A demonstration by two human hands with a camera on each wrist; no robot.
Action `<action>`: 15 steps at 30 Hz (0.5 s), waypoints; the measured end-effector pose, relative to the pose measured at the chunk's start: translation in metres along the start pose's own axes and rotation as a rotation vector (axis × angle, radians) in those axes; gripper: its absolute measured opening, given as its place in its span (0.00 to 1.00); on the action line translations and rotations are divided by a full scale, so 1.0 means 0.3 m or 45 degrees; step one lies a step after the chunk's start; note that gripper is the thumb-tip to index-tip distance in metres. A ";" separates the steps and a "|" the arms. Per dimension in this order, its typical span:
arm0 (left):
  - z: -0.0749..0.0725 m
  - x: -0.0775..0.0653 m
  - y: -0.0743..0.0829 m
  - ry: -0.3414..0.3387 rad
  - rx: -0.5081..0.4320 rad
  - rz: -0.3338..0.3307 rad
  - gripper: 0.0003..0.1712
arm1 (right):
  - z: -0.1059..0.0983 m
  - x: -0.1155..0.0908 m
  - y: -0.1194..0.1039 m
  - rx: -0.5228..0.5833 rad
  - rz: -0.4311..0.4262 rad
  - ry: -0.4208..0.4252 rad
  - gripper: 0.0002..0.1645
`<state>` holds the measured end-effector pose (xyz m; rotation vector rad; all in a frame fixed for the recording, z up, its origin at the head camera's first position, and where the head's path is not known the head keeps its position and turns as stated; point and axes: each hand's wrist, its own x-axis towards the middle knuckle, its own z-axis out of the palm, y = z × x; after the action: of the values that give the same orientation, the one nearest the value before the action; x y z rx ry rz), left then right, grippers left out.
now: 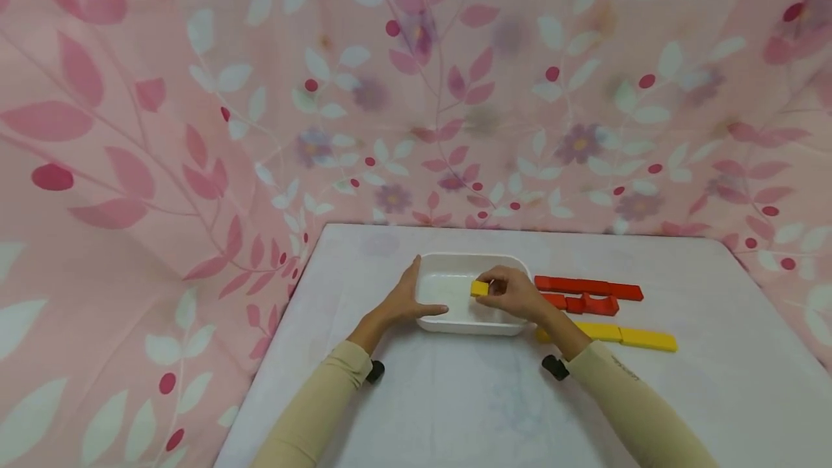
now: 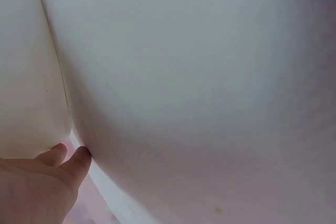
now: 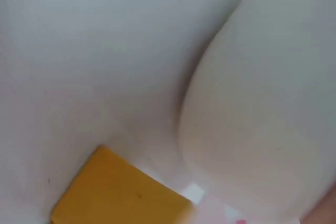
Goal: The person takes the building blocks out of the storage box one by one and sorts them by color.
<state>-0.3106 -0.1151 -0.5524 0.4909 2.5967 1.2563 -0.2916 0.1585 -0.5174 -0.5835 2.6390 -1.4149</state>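
A white rectangular tray (image 1: 468, 327) lies on the table. My left hand (image 1: 404, 300) is at its left end, the fingers straight along that side and the thumb stretched over the near left corner. In the left wrist view, fingertips of the left hand (image 2: 39, 190) reach the tray's pale wall. Above the tray, my right hand (image 1: 516, 295) pinches a small yellow block (image 1: 479, 288) between thumb and fingers. Part of that yellow block (image 3: 123, 192) fills the lower left of the right wrist view, beside a white curved wall; the right fingers are mostly out of that frame.
Right of the tray lie a long row of red blocks (image 1: 588, 285), a shorter red row with a curved-top piece (image 1: 599, 305), and a row of yellow blocks (image 1: 646, 339), partly behind the right forearm. A pink floral cloth (image 1: 442, 92) hangs behind the white-covered table (image 1: 455, 410).
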 end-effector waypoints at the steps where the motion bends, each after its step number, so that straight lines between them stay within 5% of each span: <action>1: 0.001 0.000 0.001 -0.005 0.001 -0.003 0.74 | -0.011 -0.011 -0.009 -0.004 -0.019 0.015 0.19; 8: -0.010 0.003 -0.004 0.023 0.020 -0.002 0.75 | -0.146 -0.081 -0.077 -0.068 -0.156 0.121 0.19; 15: -0.008 -0.007 -0.009 0.002 -0.005 0.030 0.76 | -0.228 -0.169 -0.043 -0.126 -0.057 0.138 0.20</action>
<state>-0.3101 -0.1192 -0.5531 0.5214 2.5965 1.2697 -0.2587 0.2247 -0.4732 -0.5961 2.8112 -1.3711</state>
